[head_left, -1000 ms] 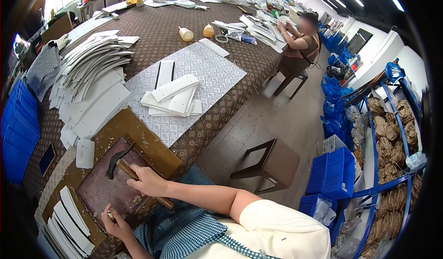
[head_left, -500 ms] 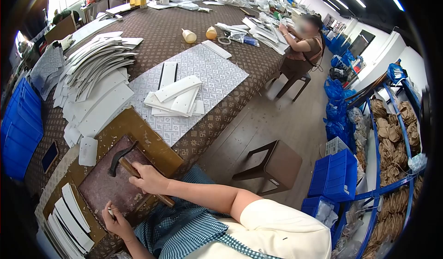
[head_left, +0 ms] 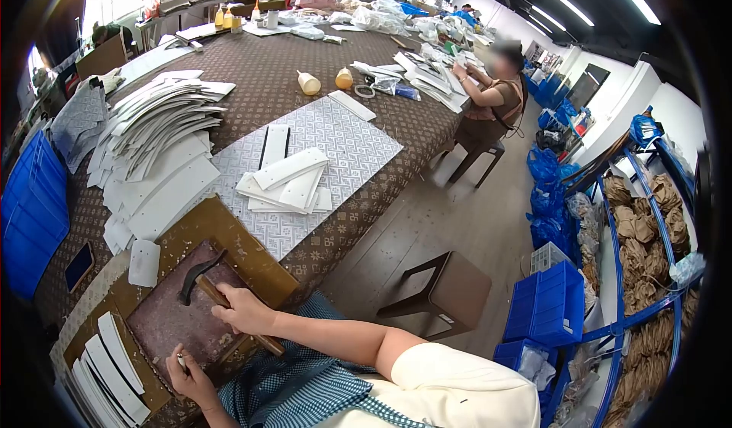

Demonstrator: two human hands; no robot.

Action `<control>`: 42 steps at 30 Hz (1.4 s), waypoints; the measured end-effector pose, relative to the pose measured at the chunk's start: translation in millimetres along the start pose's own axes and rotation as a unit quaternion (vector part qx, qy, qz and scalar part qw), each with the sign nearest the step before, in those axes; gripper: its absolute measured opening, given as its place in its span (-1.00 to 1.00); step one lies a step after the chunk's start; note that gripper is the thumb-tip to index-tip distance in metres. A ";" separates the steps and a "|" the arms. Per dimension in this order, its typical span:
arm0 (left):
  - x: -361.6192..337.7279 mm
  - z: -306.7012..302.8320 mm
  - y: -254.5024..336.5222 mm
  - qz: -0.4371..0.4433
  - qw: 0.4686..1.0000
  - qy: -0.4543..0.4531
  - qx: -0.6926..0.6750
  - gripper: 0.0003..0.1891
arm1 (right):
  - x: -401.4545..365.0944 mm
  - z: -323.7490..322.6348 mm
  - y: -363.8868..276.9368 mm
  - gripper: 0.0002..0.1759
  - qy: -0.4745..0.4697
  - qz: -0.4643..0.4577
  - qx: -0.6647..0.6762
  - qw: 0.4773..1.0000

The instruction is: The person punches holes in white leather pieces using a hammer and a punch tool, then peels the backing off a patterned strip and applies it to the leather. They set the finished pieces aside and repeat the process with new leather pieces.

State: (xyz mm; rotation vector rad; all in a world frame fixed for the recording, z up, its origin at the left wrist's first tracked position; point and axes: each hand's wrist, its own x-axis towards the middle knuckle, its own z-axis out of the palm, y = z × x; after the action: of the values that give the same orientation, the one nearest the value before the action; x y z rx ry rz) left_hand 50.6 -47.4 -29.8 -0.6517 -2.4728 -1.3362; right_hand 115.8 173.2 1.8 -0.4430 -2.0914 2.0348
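Observation:
A hammer [head_left: 200, 277] with a dark curved head and a wooden handle is in my right hand [head_left: 245, 311], its fingers wrapped round the handle. The hammer head is over a worn reddish-brown board [head_left: 179, 306]. My left hand [head_left: 191, 376] is at the board's lower edge, fingers closed on a small thin tool [head_left: 182, 362], of which only a short end shows. Curved white strips [head_left: 107, 367] lie to the left of my left hand. A small white piece [head_left: 144, 263] rests at the board's upper left corner.
Stacked white pieces [head_left: 164, 123] stand on the patterned table [head_left: 267, 54]. More white strips [head_left: 286, 184] lie on a grey patterned sheet [head_left: 354, 149]. A phone [head_left: 79, 266] is at left. A person [head_left: 499, 85] sits at the table's right side. A brown stool [head_left: 457, 291] and blue bins [head_left: 545, 306] stand right.
The view has shifted slightly, so the table and stool sit a little differently in the frame. Both hands keep nearly the same pose and grip.

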 end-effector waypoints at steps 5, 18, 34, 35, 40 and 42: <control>-0.2 -0.3 1.6 -0.004 1.000 -0.003 -0.005 -0.85 | 1.0 0.6 1.6 -0.52 -0.001 0.013 0.004 1.000; -1.7 -2.0 3.2 0.004 1.000 -0.008 -0.008 -0.84 | 0.6 2.5 1.5 -0.54 0.012 0.009 -0.002 1.000; -0.9 -3.9 7.1 -0.014 1.000 -0.015 0.002 -0.85 | 1.8 4.3 1.9 -0.57 0.019 0.010 -0.014 1.000; -1.6 -3.1 9.0 -0.012 1.000 -0.013 0.000 -0.85 | 2.3 4.4 2.8 -0.56 0.021 0.008 -0.018 1.000; -1.0 -3.1 6.6 0.020 1.000 0.000 -0.017 -0.84 | 1.0 3.1 -1.6 -0.61 0.014 0.013 -0.028 0.999; -0.8 -1.2 7.4 0.029 0.999 0.011 -0.028 -0.85 | 1.2 2.8 -2.0 -0.62 0.013 0.015 -0.027 0.999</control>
State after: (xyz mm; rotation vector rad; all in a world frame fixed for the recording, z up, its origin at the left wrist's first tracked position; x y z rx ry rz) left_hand 55.0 -45.1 -24.2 -0.7115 -2.3888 -1.3893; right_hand 113.5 170.9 3.6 -0.5099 -2.1424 1.9811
